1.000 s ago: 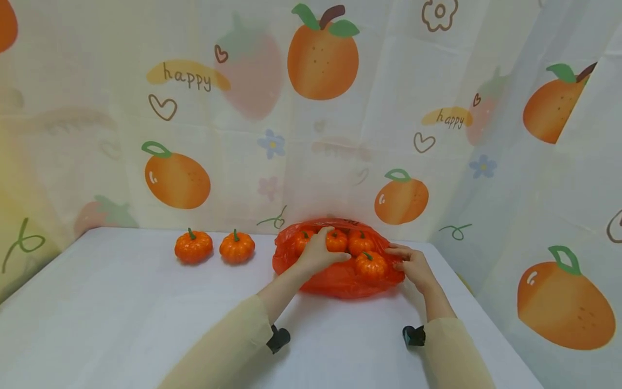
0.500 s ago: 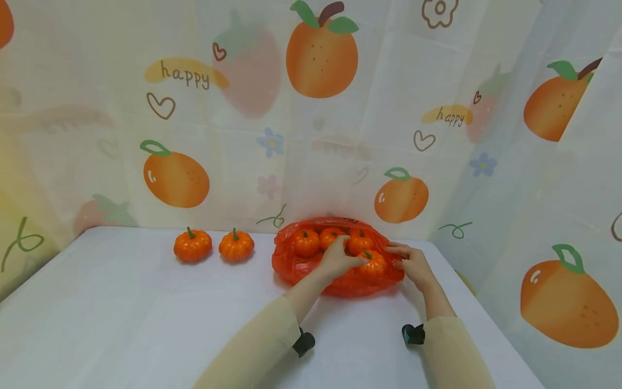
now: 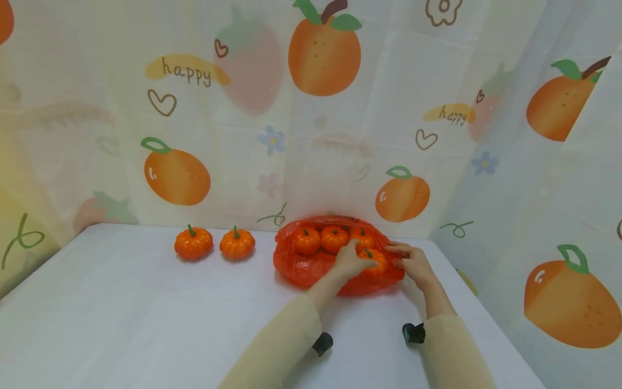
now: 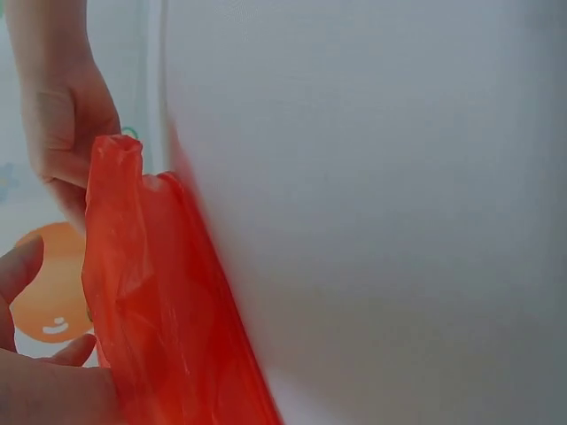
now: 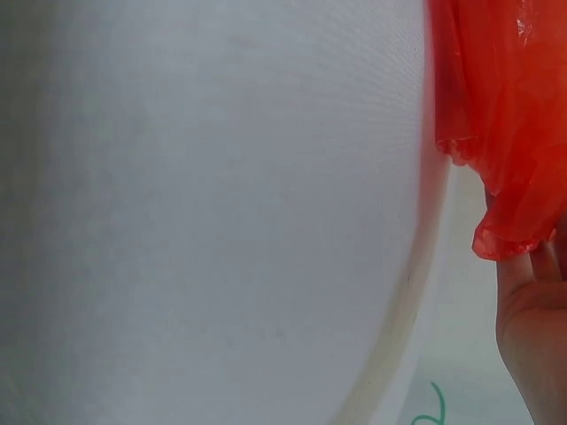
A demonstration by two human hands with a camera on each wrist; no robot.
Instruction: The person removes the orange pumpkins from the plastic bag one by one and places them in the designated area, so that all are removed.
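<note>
- Glossy orange ribbed pumpkins with green stems (image 3: 193, 243) are seen six in all: two set outside on the left, four inside one translucent red plastic bag (image 3: 298, 276).
- Within the bag, three pumpkins are lined up in a back row; one is placed in front, toward the right end.
- Two bare hands are shown. Over that front pumpkin the left hand (image 3: 352, 261) is reached, its thumb and fingers spread apart; whether the pumpkin is touched cannot be told.
- By the right hand (image 3: 415, 265) the bag's right edge is held between thumb and fingers, some of which are covered by the red film in the right wrist view.
- Two pale yellow sleeves (image 3: 277, 346) are worn, and one small black device (image 3: 414, 334) is carried at each wrist.
- All are placed at one white-covered table (image 3: 146, 313).
- Behind it, one pale fabric backdrop (image 3: 233, 162) is printed with six oranges, one cut off at the left border, and with "happy" written twice.
</note>
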